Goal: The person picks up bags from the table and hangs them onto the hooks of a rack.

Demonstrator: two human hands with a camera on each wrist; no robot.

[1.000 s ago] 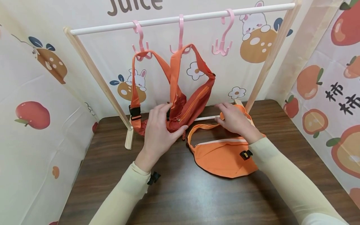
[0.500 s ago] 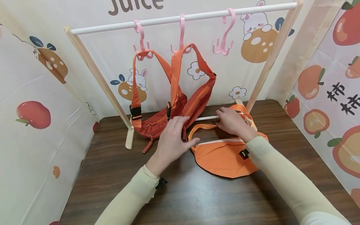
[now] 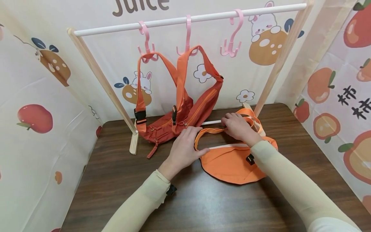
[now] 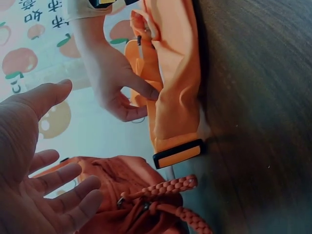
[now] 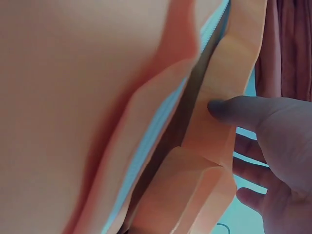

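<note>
An orange waist bag (image 3: 229,164) with a pale zipper lies on the table, its strap (image 3: 210,130) looped behind it. My right hand (image 3: 238,128) pinches this strap, thumb on the near face and fingers behind, as the right wrist view shows. At the bag's left end hovers my left hand (image 3: 184,149), fingers loosely spread and holding nothing. In the left wrist view, a black strap buckle (image 4: 178,153) sits on the orange bag beyond the left hand. Two rust-red waist bags (image 3: 207,101) hang by orange straps from the left and middle pink hooks (image 3: 187,38).
A wooden rack with a white rail (image 3: 168,22) stands at the back of the brown table (image 3: 203,206). The right pink hook (image 3: 231,42) bears no bag. Braided zipper pulls (image 3: 152,150) dangle from the red bags. Fruit-print cloth (image 3: 32,161) encloses the sides.
My left hand has moved right and slightly down, from in front of the red bags to the orange bag's left end. The right hand has stayed at the strap, shifting slightly.
</note>
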